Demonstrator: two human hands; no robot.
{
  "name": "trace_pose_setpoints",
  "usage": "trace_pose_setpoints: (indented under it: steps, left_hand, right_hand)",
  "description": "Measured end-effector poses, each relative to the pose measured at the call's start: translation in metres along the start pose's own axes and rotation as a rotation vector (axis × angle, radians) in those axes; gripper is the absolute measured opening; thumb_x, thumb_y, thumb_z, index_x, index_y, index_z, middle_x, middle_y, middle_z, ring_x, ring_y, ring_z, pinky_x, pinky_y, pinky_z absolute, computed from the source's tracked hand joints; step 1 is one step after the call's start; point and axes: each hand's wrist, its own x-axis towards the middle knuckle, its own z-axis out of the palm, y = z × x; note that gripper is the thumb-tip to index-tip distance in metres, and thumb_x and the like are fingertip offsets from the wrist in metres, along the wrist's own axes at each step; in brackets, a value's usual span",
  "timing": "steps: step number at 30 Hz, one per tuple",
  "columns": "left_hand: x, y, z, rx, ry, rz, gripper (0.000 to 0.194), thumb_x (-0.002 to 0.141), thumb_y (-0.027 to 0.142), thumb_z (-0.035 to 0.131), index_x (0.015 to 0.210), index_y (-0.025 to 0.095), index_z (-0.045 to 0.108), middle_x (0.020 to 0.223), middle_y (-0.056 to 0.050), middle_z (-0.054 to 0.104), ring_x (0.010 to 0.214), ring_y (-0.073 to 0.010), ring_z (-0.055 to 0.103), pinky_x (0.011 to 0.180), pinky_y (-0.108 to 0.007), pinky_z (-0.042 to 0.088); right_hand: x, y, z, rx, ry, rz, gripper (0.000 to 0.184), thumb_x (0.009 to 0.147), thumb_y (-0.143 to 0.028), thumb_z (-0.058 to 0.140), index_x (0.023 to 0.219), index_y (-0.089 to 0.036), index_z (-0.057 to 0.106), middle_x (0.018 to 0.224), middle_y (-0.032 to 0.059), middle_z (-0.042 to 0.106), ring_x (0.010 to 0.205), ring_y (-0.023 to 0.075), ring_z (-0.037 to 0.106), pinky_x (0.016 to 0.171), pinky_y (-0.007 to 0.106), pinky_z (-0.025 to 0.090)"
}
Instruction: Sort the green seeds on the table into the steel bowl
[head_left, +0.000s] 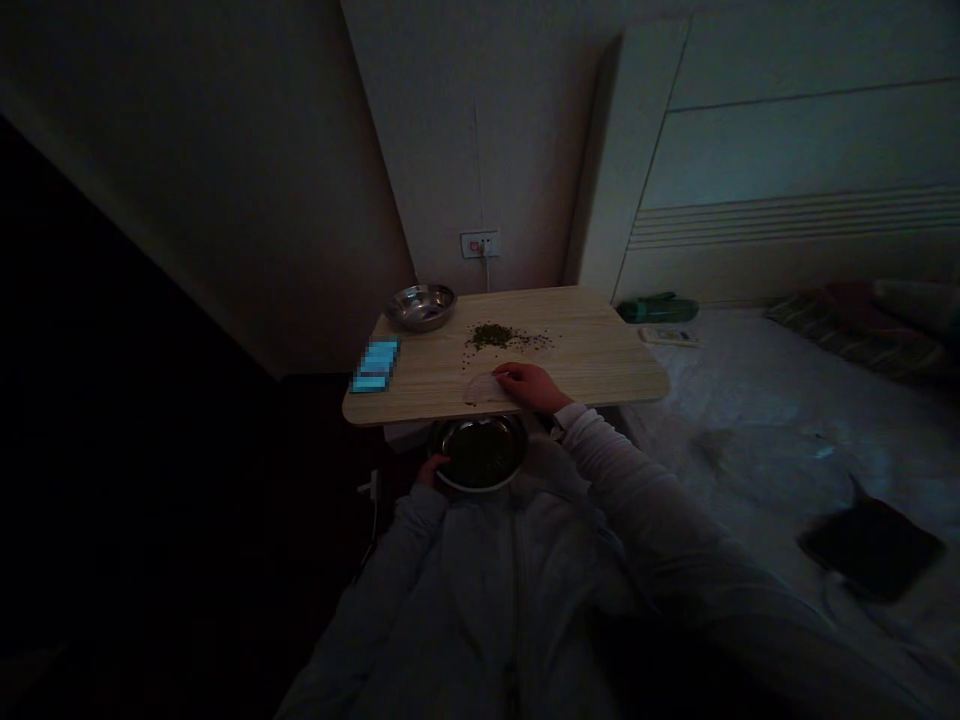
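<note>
My right hand (pixel 526 386) is over the front of the small wooden table (pixel 592 360), fingers closed on a pale, thin, round-edged scraper-like piece (pixel 484 388) lying against the tabletop. A few small grains show beside that piece, near the table's front edge. Farther back lies a heap of small green beans (pixel 491 336), with darker beans (pixel 534 341) scattered to its right. Below the front edge, my left hand (pixel 433 470) grips the rim of a metal bowl (pixel 517 468). Dark green contents fill the bowl's bottom, too dim to make out singly.
An empty-looking steel bowl (pixel 421 308) stands at the table's back left, with a lit, blurred-out phone screen (pixel 376 364) in front. To the right is a bed (pixel 675 400) with a green bottle (pixel 658 309), a pale remote (pixel 670 337) and a dark flat object (pixel 871 548).
</note>
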Motion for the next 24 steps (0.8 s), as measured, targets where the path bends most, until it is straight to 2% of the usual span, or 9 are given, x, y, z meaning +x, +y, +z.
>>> trace_pose_setpoints:
  steps: [4, 8, 14, 18, 24]
  left_hand:
    - [-0.007, 0.002, 0.005, -0.02, 0.017, 0.012, 0.019, 0.059, 0.003, 0.051, 0.057, 0.019, 0.063, 0.044, 0.0, 0.062, 0.055, -0.02, 0.065, 0.068, -0.035, 0.052]
    - [-0.015, 0.003, 0.01, -0.008, 0.051, 0.006, 0.021, 0.061, 0.003, 0.049, 0.053, 0.019, 0.061, 0.042, 0.0, 0.06, 0.048, -0.0176, 0.062, 0.064, -0.032, 0.053]
    - [-0.006, 0.001, 0.005, -0.018, 0.017, 0.005, 0.02, 0.06, 0.004, 0.051, 0.056, 0.02, 0.062, 0.046, 0.0, 0.062, 0.058, -0.0199, 0.066, 0.066, -0.034, 0.053]
    - [0.005, 0.0, -0.002, -0.009, 0.03, 0.011, 0.02, 0.058, 0.004, 0.052, 0.058, 0.02, 0.063, 0.045, 0.0, 0.061, 0.066, -0.0218, 0.067, 0.071, -0.034, 0.052]
    - [0.008, 0.001, -0.006, -0.01, 0.0, -0.004, 0.019, 0.054, 0.005, 0.055, 0.064, 0.018, 0.065, 0.054, -0.002, 0.066, 0.07, -0.0238, 0.067, 0.072, -0.037, 0.051]
  right_hand:
    - [0.001, 0.001, 0.0, 0.041, 0.0, -0.002, 0.025, 0.08, -0.028, 0.052, 0.098, -0.019, 0.067, 0.096, 0.0053, 0.069, 0.085, 0.0169, 0.06, 0.081, 0.03, 0.044]
    - [0.003, 0.003, -0.002, 0.179, 0.007, 0.036, 0.027, 0.08, -0.026, 0.049, 0.097, -0.016, 0.066, 0.086, 0.0043, 0.069, 0.074, 0.0136, 0.059, 0.075, 0.027, 0.045]
    - [0.001, 0.003, -0.006, 0.242, 0.007, 0.048, 0.021, 0.075, -0.025, 0.051, 0.082, -0.015, 0.068, 0.075, 0.0011, 0.066, 0.071, 0.0123, 0.056, 0.072, 0.025, 0.043]
    - [0.002, 0.005, -0.005, 0.213, 0.018, 0.04, 0.019, 0.074, -0.025, 0.051, 0.08, -0.017, 0.067, 0.074, 0.0004, 0.066, 0.071, 0.0129, 0.056, 0.073, 0.026, 0.043]
    - [0.003, 0.007, -0.003, 0.183, 0.066, 0.042, 0.02, 0.076, -0.025, 0.05, 0.083, -0.016, 0.067, 0.076, 0.0016, 0.066, 0.073, 0.0134, 0.056, 0.074, 0.027, 0.044]
